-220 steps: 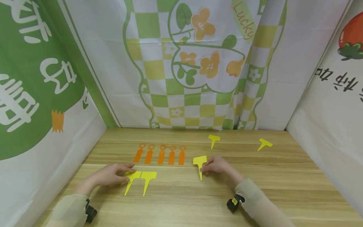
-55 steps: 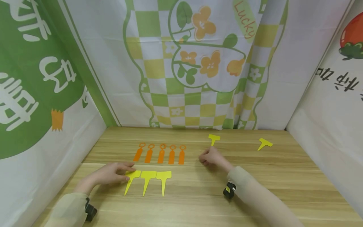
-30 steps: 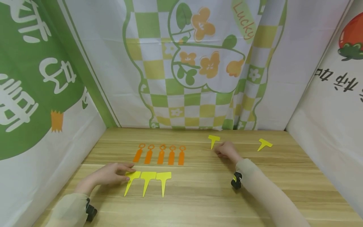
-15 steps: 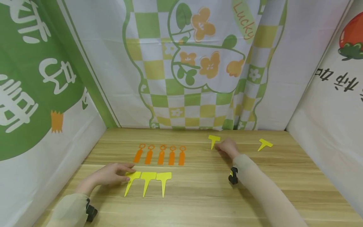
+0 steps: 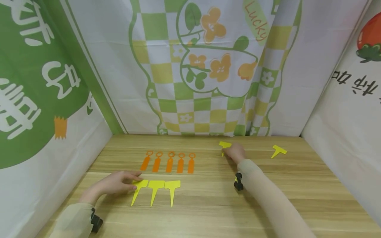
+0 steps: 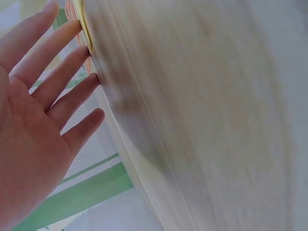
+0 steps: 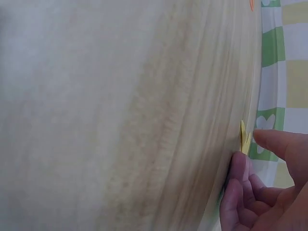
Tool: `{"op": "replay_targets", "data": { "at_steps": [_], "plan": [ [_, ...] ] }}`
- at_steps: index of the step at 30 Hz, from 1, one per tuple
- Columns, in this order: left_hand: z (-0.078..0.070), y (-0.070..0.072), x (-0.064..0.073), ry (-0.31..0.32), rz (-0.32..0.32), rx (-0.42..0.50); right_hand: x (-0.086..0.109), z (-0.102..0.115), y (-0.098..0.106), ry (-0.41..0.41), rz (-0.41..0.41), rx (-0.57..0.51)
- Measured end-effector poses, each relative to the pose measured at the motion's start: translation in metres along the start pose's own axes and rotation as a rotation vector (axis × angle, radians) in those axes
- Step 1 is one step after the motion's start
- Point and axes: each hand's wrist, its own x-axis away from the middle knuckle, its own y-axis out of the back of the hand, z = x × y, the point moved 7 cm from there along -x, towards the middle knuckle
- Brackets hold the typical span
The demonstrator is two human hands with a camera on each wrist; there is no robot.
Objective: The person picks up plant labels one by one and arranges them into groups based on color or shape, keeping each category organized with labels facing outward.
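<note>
Yellow T-shaped plant labels lie on the wooden table. My left hand [image 5: 116, 182] rests at the left end of a front row of three, fingertips on the head of the leftmost label [image 5: 142, 183]. In the left wrist view its fingers [image 6: 60, 72] are straight and spread. Farther back, my right hand [image 5: 235, 152] pinches the stem of another plant label [image 5: 224, 144], whose head shows beyond the fingertips. The right wrist view has that yellow label [image 7: 243, 132] between thumb and curled forefinger. Beside the first stand the middle label [image 5: 156, 185] and the right label [image 5: 172, 185].
Several orange tags [image 5: 169, 164] with ring tops lie in a row behind the front labels. One more yellow label [image 5: 278, 151] is at the back right. A checked cloth [image 5: 202, 112] hangs behind the wooden table [image 5: 208, 211], with printed cloth walls at both sides.
Over the seconds, a third yellow label was laid at the right end of the front row. My right hand then moved back to the rear label's stem. The left hand has stayed put.
</note>
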Motion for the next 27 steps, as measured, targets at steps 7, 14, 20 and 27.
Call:
{"op": "replay_targets", "data": {
  "at_steps": [7,14,20,27],
  "plan": [
    [0.0002,0.0008,-0.0003,-0.012,0.002,0.01,0.0001,0.0024,-0.0009,-0.057,-0.007,0.08],
    [-0.0004,0.0014,0.0004,-0.012,-0.003,0.01,-0.0013,0.0044,-0.001,-0.052,-0.057,0.13],
    [-0.0011,0.0016,0.0004,-0.013,-0.005,0.007,-0.0042,0.004,-0.0019,-0.037,-0.062,0.152],
    [-0.0008,0.0016,0.0005,-0.01,-0.003,0.015,-0.0042,0.0017,-0.001,-0.067,-0.046,0.134]
  ]
}}
